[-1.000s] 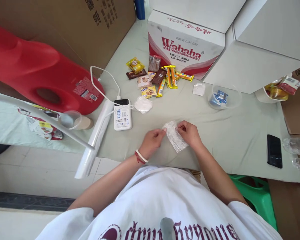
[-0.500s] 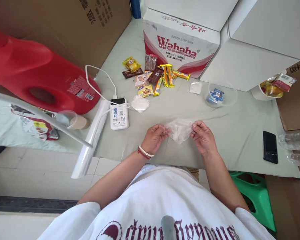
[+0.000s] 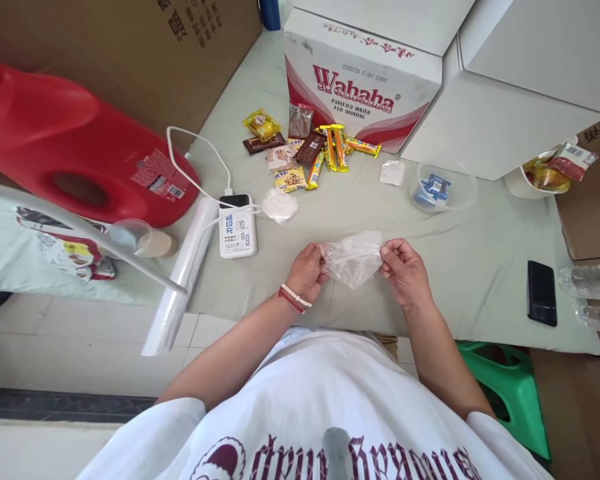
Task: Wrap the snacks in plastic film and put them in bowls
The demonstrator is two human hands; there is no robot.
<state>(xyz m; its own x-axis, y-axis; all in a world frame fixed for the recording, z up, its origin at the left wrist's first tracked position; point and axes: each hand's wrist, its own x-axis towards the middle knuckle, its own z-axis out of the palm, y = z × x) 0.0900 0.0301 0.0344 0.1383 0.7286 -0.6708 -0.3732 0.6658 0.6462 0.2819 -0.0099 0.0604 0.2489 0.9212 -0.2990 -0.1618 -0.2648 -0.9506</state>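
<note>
A small clear plastic bag [image 3: 353,259] is stretched open between my two hands, just above the grey-green cloth of the table [image 3: 460,267]. My left hand [image 3: 307,270] pinches its left edge and wears a bead bracelet at the wrist. My right hand [image 3: 403,270] pinches the right edge. Farther back lies a heap of wrapped snacks [image 3: 307,150]. A crumpled clear bag [image 3: 280,205] rests between the snacks and my left hand.
A white power bank [image 3: 237,225] with its cable and a roll of plastic bags [image 3: 180,277] lie at left, by a red jug [image 3: 75,143]. A Wahaha carton [image 3: 360,87], clear bowl [image 3: 443,190] and folded bag [image 3: 393,173] stand behind. A black phone [image 3: 542,292] lies at right.
The bag was a flat crumpled strip between my fingers; both hands have drawn apart and pulled it open into a wider pouch.
</note>
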